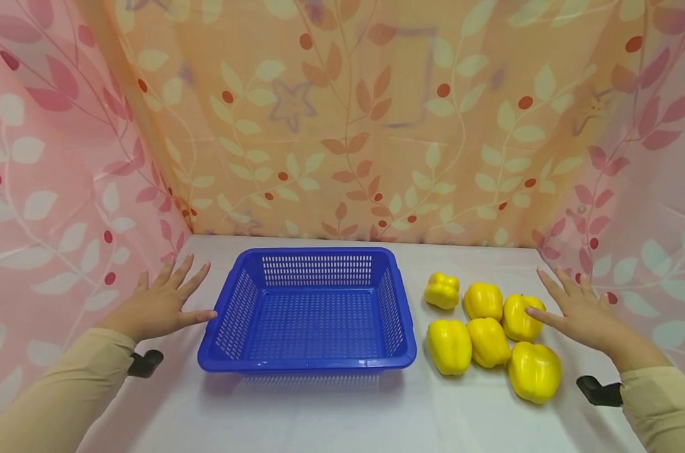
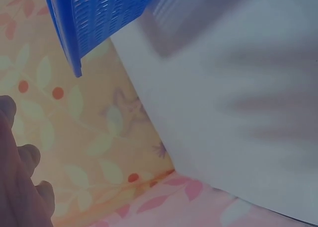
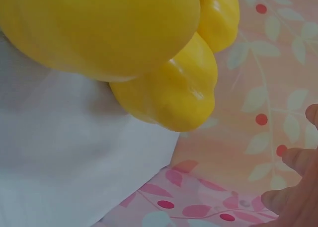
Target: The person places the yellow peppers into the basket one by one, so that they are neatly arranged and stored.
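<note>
A blue plastic basket (image 1: 305, 363) with slotted walls stands on the white table, nothing inside it. My left hand (image 1: 163, 304) is spread out beside its left wall, the thumb tip overlapping the rim in the head view. Several yellow bell peppers (image 1: 448, 347) lie grouped to the right of the basket. Over the right edge of that group my right hand (image 1: 585, 313) is held with fingers spread, its thumb overlapping one pepper (image 1: 520, 324). In the right wrist view a large pepper (image 3: 99, 33) fills the upper left. Neither hand holds anything.
White cloth covers the table (image 1: 342, 415). A peach leaf-print curtain (image 1: 342, 126) hangs along the back edge, with pink curtains (image 1: 53, 189) at both sides. A black strap piece (image 1: 146, 363) juts from the left sleeve, another (image 1: 599, 391) from the right.
</note>
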`<state>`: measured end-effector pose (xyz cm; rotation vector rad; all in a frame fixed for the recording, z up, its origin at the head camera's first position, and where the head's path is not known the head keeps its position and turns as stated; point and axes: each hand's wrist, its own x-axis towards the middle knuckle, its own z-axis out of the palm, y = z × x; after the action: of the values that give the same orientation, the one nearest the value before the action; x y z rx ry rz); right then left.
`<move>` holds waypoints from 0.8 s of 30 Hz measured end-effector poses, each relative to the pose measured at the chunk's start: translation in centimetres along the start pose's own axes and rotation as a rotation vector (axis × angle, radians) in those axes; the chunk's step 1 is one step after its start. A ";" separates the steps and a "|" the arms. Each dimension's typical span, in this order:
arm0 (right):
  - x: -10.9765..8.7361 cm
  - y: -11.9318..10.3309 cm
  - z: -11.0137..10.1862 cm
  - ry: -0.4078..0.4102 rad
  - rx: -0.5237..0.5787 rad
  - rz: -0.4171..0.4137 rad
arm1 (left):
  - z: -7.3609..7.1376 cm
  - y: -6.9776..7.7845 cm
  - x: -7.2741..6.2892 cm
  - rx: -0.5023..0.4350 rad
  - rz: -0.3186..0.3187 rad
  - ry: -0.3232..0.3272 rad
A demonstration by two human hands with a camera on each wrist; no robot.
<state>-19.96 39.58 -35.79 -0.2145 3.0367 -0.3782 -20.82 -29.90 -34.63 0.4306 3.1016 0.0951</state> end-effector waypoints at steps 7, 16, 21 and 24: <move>-0.5 -0.1 0.1 0.005 0.146 -0.050 | 0.2 0.8 -0.1 -0.011 0.047 -0.009; -0.9 0.1 0.4 0.014 0.239 -0.080 | 0.2 1.7 -0.3 -0.025 0.066 -0.011; -1.0 0.2 0.5 0.011 0.254 -0.085 | 0.3 2.2 -0.2 -0.028 0.064 -0.026; -1.2 0.4 0.6 0.017 0.256 -0.097 | 0.3 2.6 -0.3 -0.030 0.070 -0.028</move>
<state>-18.81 39.99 -36.43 -0.3429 2.9609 -0.7725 -19.86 -27.46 -34.79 0.5347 3.0534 0.1339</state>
